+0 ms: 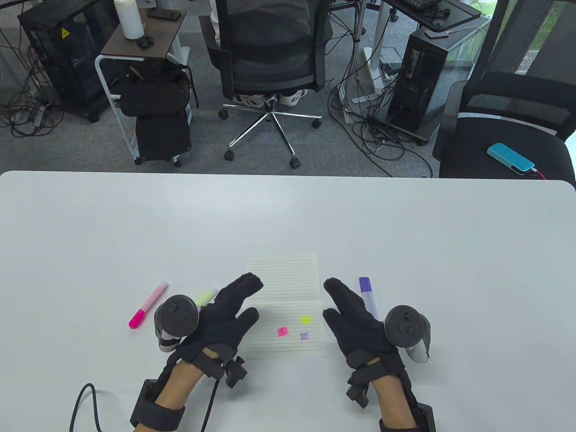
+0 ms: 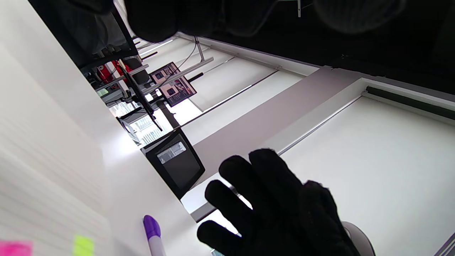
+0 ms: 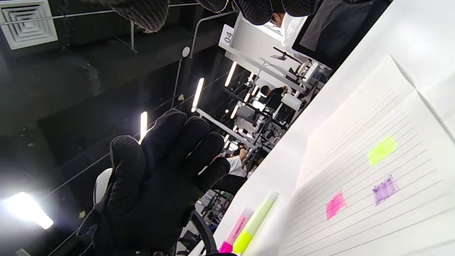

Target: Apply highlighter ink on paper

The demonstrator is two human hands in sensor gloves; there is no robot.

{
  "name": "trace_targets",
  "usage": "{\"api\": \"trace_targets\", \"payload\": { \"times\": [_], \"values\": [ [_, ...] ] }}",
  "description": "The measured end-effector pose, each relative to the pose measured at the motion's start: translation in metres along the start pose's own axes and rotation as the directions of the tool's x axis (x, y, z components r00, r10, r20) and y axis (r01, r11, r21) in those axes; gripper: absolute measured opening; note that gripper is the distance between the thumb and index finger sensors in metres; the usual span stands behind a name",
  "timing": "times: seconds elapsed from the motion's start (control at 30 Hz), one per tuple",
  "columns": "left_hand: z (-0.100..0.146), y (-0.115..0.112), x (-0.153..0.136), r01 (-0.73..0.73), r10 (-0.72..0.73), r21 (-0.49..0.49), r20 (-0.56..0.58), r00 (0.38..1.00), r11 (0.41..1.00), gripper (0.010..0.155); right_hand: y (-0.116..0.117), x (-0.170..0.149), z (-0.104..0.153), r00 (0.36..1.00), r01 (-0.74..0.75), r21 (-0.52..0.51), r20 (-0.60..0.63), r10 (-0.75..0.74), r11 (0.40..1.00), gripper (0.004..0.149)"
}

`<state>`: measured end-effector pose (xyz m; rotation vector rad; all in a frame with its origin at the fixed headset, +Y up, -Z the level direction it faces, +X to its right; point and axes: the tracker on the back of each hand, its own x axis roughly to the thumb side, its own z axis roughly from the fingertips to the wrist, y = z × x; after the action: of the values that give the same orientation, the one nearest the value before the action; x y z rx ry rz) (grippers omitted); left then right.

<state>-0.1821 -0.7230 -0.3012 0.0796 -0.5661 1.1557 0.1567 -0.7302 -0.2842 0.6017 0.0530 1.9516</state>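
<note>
Paper (image 1: pixel 288 297): lined, on desk (image 1: pixel 405 234) between both hands, bearing pink, yellow, purple marks. Left hand (image 1: pixel 222 315), right hand (image 1: pixel 355 317): fingers spread, holding nothing. Purple highlighter (image 1: pixel 368 294): beside right hand. Advice: lift hands clear without dragging paper.

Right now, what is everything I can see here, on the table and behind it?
Table: one, white, fills the lower half of the table view.
Lined paper: one sheet, white, between the hands.
Ink patches: three on the paper, pink, yellow, purple.
Pink highlighter: one, left of the left hand.
Yellow highlighter: one, partly hidden by the left hand.
Purple highlighter: one, beside the right hand.
Office chair: one, dark, behind the table.
Blue device: one, on a black seat at right.
White bottle: one, on a side cart.
Left hand: black glove, fingers straight, holding nothing.
Right hand: black glove, fingers straight, holding nothing.
</note>
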Motion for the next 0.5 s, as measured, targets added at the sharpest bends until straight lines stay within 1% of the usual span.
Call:
{"api": "trace_targets", "payload": {
  "times": [0.23,0.5],
  "values": [
    [0.0017,0.0014,0.0,-0.01,0.01,0.021,0.007,1.0,1.0,0.075,0.0018,0.0012,-0.0001,1.0,0.013,0.02,0.013,-0.013,1.0,0.066],
    [0.0023,-0.0023,-0.0032,-0.004,0.004,0.006,0.0,1.0,1.0,0.075,0.0038,-0.0023,-0.0009,1.0,0.015,0.045,-0.008,-0.015,0.999,0.066]
  ]
}}
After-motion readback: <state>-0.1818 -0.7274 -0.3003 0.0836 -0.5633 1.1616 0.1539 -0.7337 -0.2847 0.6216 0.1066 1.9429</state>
